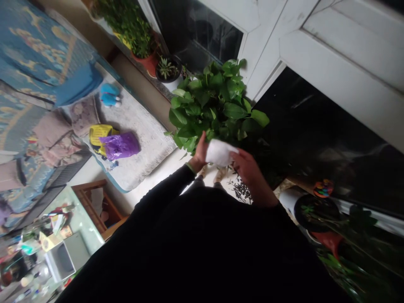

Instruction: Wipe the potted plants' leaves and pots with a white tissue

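A small white folded cloth or tissue [220,152] is held up in front of my body; which of the two it is, I cannot tell. My right hand [248,168] pinches its right edge between thumb and fingers. At its left edge is my left hand [199,155], thumb pointing up and fingers partly hidden behind the white piece. Just beyond both hands spreads a large potted plant with broad green leaves [211,101]. My feet show on the pale floor below.
A sofa seat with a pale cover [148,147] lies to the left, bearing a purple bag [121,146], a yellow bag [99,136] and a blue toy [110,94]. A cluttered table [90,219] stands lower left. White-framed glass doors [265,54] and more potted plants [315,212] line the right.
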### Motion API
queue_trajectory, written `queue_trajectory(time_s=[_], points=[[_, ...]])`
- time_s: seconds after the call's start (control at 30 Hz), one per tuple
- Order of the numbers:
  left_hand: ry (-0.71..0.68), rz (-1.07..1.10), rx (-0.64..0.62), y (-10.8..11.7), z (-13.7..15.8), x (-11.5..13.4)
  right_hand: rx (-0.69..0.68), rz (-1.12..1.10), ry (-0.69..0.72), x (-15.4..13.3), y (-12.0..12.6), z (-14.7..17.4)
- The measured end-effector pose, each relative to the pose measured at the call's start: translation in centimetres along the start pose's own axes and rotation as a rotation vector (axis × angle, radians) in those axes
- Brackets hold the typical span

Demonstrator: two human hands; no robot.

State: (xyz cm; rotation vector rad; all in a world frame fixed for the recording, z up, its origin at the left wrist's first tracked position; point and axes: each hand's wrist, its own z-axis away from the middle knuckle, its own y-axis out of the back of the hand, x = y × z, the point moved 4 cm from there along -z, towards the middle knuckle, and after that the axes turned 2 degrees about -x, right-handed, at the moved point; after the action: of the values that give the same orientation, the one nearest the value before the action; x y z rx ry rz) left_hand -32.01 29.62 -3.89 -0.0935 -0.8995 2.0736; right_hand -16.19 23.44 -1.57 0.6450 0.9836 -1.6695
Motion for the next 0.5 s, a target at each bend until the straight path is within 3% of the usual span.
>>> queue_trajectory(time_s=[0.1, 0.23, 0.4, 0.5], points=[[0.033, 0.003, -0.022, -1.0, 0.5, 0.4, 0.23, -0.137, 0.02, -0.8, 4.6, -0.6], [0.004, -0.114, 0.083, -1.4, 2.1, 0.7, 0.45, -0.13, 0.149, -1.8, 8.8, -1.2], [-0.255, -0.23, 0.099, -1.9, 4.2, 1.8, 0.514, -0.045, 0.208, -0.3, 9.6, -2.6], [-0.321, -0.313, 0.056, -3.1, 2.9, 2.8, 0.537, 0.033, 0.206, 1.5, 9.5, -4.6]])
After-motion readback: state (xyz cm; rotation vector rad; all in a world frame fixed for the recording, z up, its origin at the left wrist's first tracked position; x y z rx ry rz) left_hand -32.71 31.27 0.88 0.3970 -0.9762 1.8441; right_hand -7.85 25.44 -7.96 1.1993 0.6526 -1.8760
